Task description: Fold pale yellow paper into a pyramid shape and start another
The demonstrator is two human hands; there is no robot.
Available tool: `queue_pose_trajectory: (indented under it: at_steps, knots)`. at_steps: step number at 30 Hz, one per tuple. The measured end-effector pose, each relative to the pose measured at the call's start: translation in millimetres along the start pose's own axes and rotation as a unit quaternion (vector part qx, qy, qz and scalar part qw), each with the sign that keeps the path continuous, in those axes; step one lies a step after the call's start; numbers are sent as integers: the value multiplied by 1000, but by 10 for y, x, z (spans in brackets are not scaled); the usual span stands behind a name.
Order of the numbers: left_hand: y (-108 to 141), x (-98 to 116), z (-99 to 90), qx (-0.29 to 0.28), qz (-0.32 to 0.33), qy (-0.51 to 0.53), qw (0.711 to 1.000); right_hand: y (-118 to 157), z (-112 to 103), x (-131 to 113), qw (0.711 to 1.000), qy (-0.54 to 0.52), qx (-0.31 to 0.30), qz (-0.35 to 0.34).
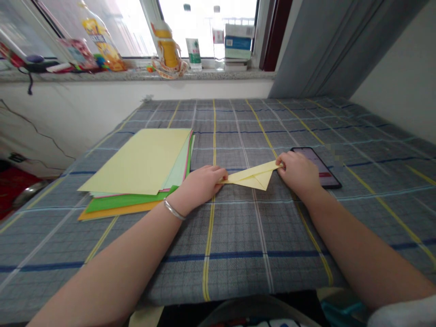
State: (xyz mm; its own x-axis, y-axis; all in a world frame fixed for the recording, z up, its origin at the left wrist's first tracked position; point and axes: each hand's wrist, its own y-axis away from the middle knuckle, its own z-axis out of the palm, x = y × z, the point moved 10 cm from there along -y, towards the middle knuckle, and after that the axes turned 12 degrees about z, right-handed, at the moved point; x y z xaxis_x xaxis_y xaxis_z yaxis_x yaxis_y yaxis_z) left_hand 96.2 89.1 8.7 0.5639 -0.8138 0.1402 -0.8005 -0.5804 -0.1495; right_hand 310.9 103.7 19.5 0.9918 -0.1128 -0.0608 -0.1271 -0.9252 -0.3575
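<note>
A folded piece of pale yellow paper (254, 177) stretches between my two hands, just over the checked cloth. Its left end narrows into the closed fingers of my left hand (204, 184), which has a silver bracelet at the wrist. The upper right corner is pinched between the thumb and fingers of my right hand (299, 171). A triangular flap with crease lines hangs down at the paper's lower right. Both fingertips partly cover the ends of the paper.
A stack of coloured paper sheets (136, 161) lies left of my left hand. A phone (329, 177) lies partly behind my right hand. The checked cloth (235, 236) covers the table. Bottles, boxes and other items stand on the windowsill (136, 76) at the back.
</note>
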Motion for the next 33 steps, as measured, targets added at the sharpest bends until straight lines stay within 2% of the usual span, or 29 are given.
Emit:
queue_pose_trajectory:
  at_steps: [10, 17, 21, 24, 28, 33]
  knots:
    - [-4, 56, -12, -8, -21, -9, 1000, 26, 66, -48, 999, -23, -39, -18]
    - [-11, 189, 1, -8, -36, -66, 997, 23, 47, -21, 999, -9, -30, -8]
    - [-37, 267, 31, 17, -29, -39, 999, 49, -22, -55, 999, -42, -24, -1]
    - [-47, 272, 56, 34, -25, 12, 999, 102, -34, -173, 994, -94, -52, -30]
    - [-36, 198, 63, 34, -51, 70, 996, 182, -7, -332, 984, -129, -91, -79]
    - [-7, 60, 31, 16, -103, 103, 989, 329, 15, -600, 960, -150, -117, -206]
